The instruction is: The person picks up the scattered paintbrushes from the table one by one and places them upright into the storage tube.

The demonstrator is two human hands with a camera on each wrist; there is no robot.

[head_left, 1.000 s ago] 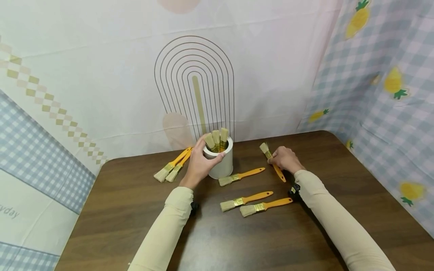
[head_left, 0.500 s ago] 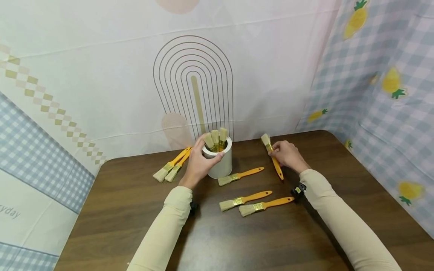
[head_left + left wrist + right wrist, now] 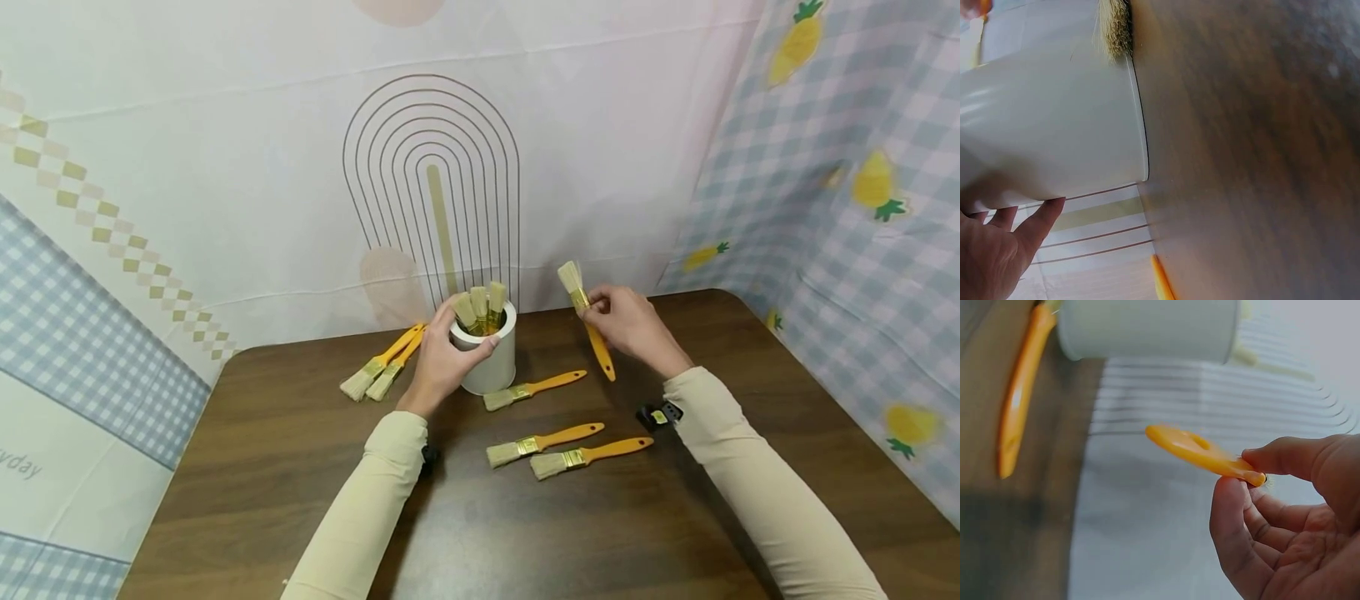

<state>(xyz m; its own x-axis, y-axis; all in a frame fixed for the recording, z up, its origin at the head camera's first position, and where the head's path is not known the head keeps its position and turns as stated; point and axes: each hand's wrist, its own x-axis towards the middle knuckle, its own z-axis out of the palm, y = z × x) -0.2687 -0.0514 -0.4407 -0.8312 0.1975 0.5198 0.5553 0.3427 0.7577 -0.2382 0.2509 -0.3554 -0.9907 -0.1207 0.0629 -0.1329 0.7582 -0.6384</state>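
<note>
Three bristle-up paintbrushes [image 3: 481, 307] stand in a white cylindrical container [image 3: 491, 371]. My left hand [image 3: 442, 358] grips that container round its left side near the rim; the left wrist view shows the fingers [image 3: 1041, 222] against its wall. To the right, my right hand [image 3: 628, 325] pinches a yellow-handled paintbrush [image 3: 597, 343] above the table, bristles up and handle slanting down. Its bristles show only in the head view; in the right wrist view the handle [image 3: 1200, 453] points toward the camera, between thumb and fingers.
One paintbrush [image 3: 534, 389] lies just in front of the container. Two more, a nearer paintbrush [image 3: 592, 456] and its neighbour [image 3: 543, 444], lie closer to me. A pair of paintbrushes [image 3: 384, 367] rests left of my left hand. A patterned cloth wall [image 3: 600, 167] borders the brown table [image 3: 480, 533].
My right hand has lifted the paintbrush off the table and brought it up and slightly left, toward the container. The left hand has kept its hold on the container.
</note>
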